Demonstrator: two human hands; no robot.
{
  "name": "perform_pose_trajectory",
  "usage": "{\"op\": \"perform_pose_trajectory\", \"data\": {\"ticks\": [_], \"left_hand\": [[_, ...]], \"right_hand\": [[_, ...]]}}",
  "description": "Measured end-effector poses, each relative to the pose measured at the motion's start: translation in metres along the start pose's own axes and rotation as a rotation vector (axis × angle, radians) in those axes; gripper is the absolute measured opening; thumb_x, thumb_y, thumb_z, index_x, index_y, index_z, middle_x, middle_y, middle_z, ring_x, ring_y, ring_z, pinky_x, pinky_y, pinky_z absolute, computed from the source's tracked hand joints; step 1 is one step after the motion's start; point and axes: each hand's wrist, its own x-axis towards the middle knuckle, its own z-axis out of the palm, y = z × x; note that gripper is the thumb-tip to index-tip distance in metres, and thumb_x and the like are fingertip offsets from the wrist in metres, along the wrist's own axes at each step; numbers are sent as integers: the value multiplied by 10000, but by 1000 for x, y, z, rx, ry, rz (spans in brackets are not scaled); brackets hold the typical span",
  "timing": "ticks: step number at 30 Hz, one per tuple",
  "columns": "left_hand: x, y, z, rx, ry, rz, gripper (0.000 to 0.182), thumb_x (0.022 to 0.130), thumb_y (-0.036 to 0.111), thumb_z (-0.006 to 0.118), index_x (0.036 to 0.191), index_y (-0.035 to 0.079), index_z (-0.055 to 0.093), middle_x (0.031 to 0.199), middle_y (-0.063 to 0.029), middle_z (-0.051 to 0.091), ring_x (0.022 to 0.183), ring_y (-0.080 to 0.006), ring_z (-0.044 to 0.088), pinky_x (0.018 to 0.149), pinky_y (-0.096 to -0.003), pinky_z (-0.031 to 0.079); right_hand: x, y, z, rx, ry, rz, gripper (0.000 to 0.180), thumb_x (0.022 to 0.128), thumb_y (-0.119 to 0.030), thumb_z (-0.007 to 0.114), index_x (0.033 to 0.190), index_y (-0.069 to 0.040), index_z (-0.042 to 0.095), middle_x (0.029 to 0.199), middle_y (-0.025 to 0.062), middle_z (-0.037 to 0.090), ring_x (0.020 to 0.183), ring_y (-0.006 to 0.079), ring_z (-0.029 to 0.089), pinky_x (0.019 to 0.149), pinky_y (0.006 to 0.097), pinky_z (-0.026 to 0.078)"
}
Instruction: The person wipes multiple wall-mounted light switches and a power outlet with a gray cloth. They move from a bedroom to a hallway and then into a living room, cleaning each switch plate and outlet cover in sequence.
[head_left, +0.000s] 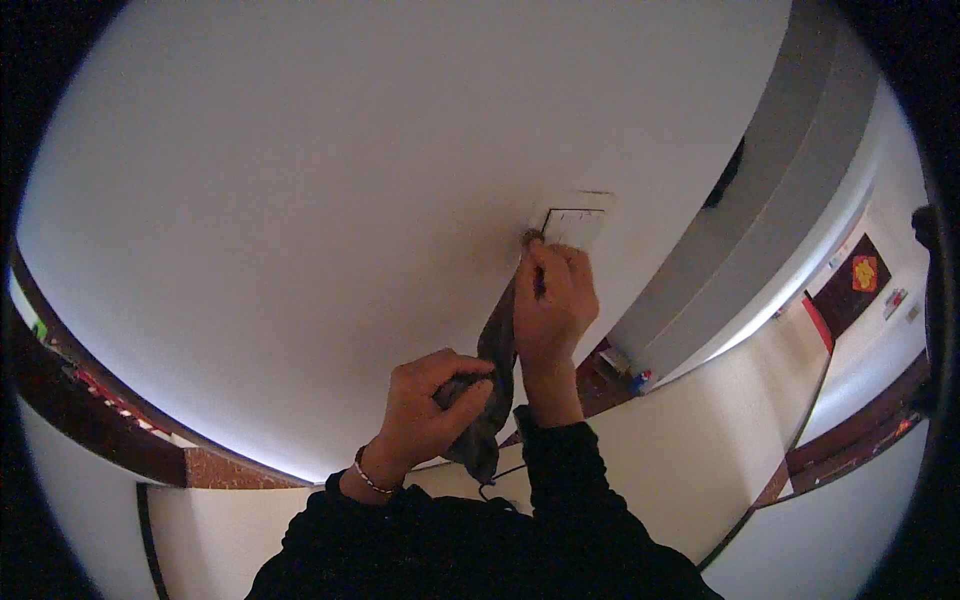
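A dark grey cloth (496, 337) hangs between my two hands in front of a white wall. My right hand (556, 300) pinches its upper end, and a small bunched bit pokes out past the fingertips at the left edge of a white wall switch plate (576, 225). Dark grime lines the plate's top and left edges. Part of the plate is hidden behind my right hand. Lower and to the left, my left hand (439, 401) grips the cloth's bunched lower part between thumb and fingers. A beaded bracelet (369, 474) circles my left wrist.
The white wall (300, 225) fills most of the view. To the right runs a grey wall edge (720, 217), with small items (622, 367) near its foot. A dark door (851, 289) with a red and gold decoration stands farther right, beyond the pale floor (675, 465).
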Motion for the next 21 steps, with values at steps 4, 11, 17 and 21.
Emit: {"op": "perform_pose_trajectory", "data": {"ticks": [4, 11, 17, 21], "left_hand": [[-5, 5, -13, -27, -48, 3, 173, 820, 128, 727, 961, 28, 715, 802, -120, 686, 680, -225, 664, 614, -311, 497], [-5, 4, -29, -10, -79, 10, 170, 823, 125, 724, 962, 28, 714, 803, -125, 686, 683, -239, 667, 614, -322, 501], [-7, -3, -30, -22, -105, 67, 170, 818, 129, 730, 956, 31, 711, 790, -123, 680, 672, -245, 660, 603, -332, 494], [-6, -2, -33, -31, -145, 34, 168, 820, 128, 726, 957, 32, 712, 780, -118, 674, 655, -244, 648, 595, -332, 486]], "right_hand": [[-1, -10, 0, -15, 26, -36, 103, 807, -6, 741, 905, -29, 719, 883, 111, 666, 680, 220, 653, 573, 312, 517], [11, -6, 8, -98, 65, -41, 96, 800, -3, 743, 890, -21, 716, 861, 106, 671, 685, 229, 656, 613, 310, 527], [-11, -13, 6, -39, 73, -31, 97, 802, -1, 744, 895, -16, 723, 885, 108, 681, 702, 217, 661, 620, 303, 527], [6, -15, 10, -18, 56, 17, 150, 778, 2, 746, 923, -13, 717, 911, 140, 675, 802, 299, 658, 689, 373, 543]]}}
